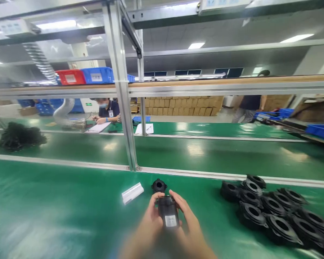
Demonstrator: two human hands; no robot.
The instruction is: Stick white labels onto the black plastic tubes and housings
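Observation:
Both hands are wrapped round a black boxy part (167,207) with a white label on its lower face. My left hand (153,216) grips its left side, and my right hand (187,216) closes on its right side. What the part is exactly I cannot tell. Just beyond the fingertips a small black ring-shaped part (159,185) with lugs lies on the green table (70,208). To the left of it is a white, block-like piece (132,193), lying at a slant.
Several black round housings (272,207) are heaped at the right. A metal post (124,108) rises beyond my hands, carrying a shelf with a red bin (71,77) and a blue bin (98,75). Dark tangled material (21,136) lies far left. A person (108,109) sits across the line.

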